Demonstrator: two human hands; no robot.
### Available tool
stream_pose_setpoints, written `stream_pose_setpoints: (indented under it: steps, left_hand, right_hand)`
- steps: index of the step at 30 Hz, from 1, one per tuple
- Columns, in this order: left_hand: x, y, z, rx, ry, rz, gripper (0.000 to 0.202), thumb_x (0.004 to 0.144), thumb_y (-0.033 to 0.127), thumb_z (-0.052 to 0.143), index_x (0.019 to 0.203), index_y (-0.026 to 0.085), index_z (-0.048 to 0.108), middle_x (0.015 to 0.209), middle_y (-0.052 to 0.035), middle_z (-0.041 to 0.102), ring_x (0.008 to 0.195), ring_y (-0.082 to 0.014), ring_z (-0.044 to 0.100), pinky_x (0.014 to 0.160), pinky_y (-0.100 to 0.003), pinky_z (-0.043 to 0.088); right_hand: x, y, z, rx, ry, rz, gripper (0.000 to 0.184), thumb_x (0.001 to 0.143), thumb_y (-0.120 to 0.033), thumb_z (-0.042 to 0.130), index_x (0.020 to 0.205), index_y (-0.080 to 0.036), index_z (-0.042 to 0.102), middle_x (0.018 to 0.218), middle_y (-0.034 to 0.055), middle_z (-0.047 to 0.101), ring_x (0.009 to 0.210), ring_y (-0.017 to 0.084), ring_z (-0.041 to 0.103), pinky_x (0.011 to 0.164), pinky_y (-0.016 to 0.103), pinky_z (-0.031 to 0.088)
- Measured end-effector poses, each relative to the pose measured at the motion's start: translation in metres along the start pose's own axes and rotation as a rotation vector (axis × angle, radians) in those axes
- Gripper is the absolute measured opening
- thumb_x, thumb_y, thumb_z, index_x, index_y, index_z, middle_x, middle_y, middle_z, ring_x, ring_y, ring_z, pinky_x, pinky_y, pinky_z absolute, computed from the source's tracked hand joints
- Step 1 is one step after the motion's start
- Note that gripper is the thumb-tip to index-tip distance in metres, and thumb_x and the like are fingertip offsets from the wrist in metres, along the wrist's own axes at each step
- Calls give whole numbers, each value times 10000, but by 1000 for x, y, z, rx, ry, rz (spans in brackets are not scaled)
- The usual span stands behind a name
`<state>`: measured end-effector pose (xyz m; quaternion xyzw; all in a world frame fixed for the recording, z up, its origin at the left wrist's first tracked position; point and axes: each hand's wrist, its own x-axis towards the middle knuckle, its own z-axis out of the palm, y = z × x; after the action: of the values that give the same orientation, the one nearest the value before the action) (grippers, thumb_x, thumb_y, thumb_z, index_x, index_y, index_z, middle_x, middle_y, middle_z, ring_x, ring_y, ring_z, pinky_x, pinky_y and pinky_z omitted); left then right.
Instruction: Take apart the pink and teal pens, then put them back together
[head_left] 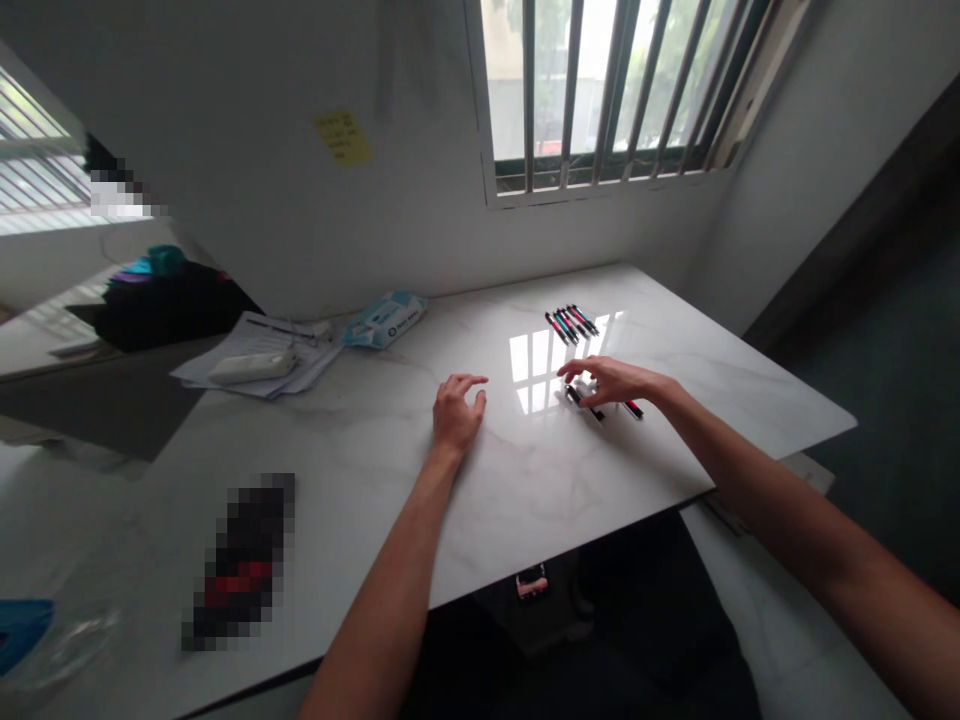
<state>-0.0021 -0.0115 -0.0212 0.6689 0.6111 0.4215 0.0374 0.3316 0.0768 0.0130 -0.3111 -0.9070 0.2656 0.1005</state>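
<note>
My right hand (611, 381) lies palm down over a few dark pens (592, 405) on the white marble table (525, 470), fingers stretched toward the left and touching them. Whether it grips one I cannot make out. A second row of several pens (571, 323) with pink and teal parts lies farther back, near the window reflection. My left hand (456, 413) rests on the bare tabletop to the left, fingers loosely curled and apart, holding nothing.
A wet-wipe pack (385, 318) and a stack of papers (259, 365) with a white object on top lie at the back left. A dark bag (169, 305) sits beyond them. A barred window (607, 90) faces me. The table's right edge drops to a dark floor.
</note>
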Motion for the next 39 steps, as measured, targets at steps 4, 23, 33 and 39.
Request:
stream_pose_setpoints:
  steps: [4, 23, 33, 39]
  left_hand:
    - [-1, 2, 0, 13, 5, 8, 254, 899, 173, 619, 1074, 262, 779, 1110, -69, 711, 1056, -267, 645, 919, -414, 550]
    - [-3, 29, -1, -912, -428, -347, 522, 709, 498, 889, 1066, 158, 717, 842, -83, 774, 679, -161, 677, 643, -282, 503]
    - [4, 22, 4, -803, -249, -355, 398, 720, 437, 838, 1006, 176, 742, 831, -43, 759, 652, -128, 624, 605, -252, 450]
    - [3, 22, 3, -775, -237, -356, 392, 728, 434, 824, 1016, 179, 751, 838, -47, 761, 662, -135, 622, 620, -261, 461]
  right_hand:
    - [2, 2, 0, -22, 18, 13, 589, 799, -328, 799, 1366, -271, 647, 1222, 59, 764, 987, 241, 706, 843, 364, 527]
    - [34, -111, 43, -45, 377, -239, 468, 924, -272, 713, 1380, -316, 618, 1330, 56, 701, 1242, 289, 624, 1063, 471, 525]
    - [11, -21, 29, -213, 330, 53, 236, 915, -324, 749, 1112, -195, 769, 1068, 114, 766, 958, 284, 697, 869, 407, 531]
    - [10, -11, 35, -212, 299, 97, 147, 916, -294, 718, 1015, -228, 805, 952, 66, 792, 891, 246, 705, 820, 340, 512]
